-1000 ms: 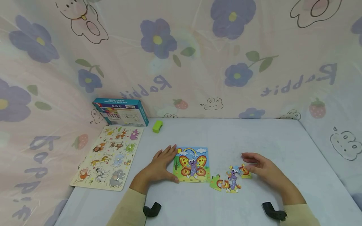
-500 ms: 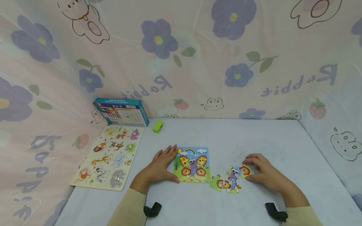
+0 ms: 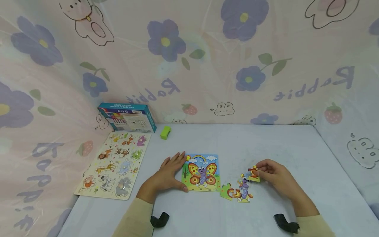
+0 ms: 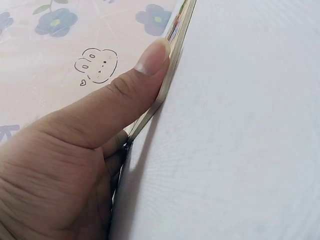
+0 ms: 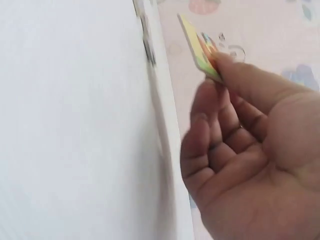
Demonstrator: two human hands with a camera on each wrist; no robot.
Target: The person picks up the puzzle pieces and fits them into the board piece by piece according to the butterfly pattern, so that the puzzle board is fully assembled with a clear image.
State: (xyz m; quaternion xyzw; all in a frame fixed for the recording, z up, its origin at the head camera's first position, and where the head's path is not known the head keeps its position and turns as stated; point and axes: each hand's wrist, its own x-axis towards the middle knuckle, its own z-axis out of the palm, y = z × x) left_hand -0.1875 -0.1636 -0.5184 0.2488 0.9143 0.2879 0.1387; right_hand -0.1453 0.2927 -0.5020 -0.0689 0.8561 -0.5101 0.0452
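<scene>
A square butterfly puzzle (image 3: 202, 174) lies on the table before me. My left hand (image 3: 163, 176) rests at its left side, fingers spread along the edge. In the left wrist view the thumb (image 4: 120, 97) touches the board's edge (image 4: 172, 70). My right hand (image 3: 275, 174) pinches a puzzle piece (image 3: 253, 174) with an orange-and-red wing pattern. The right wrist view shows that puzzle piece (image 5: 197, 47) tilted up off the table between thumb and fingertips. Just left of it, a few loose puzzle pieces (image 3: 244, 189) lie close together, one with the purple butterfly body.
An animal puzzle board (image 3: 113, 164) lies at the left. Behind it a teal box (image 3: 128, 118) leans near the fabric backdrop, with a green block (image 3: 165, 132) beside it. A green-edged puzzle piece (image 3: 226, 192) lies by the butterfly puzzle's lower right corner.
My right hand has closed thumb and fingers on the wing puzzle piece, lifted it and brought it slightly left. The left hand has stayed on the puzzle's edge.
</scene>
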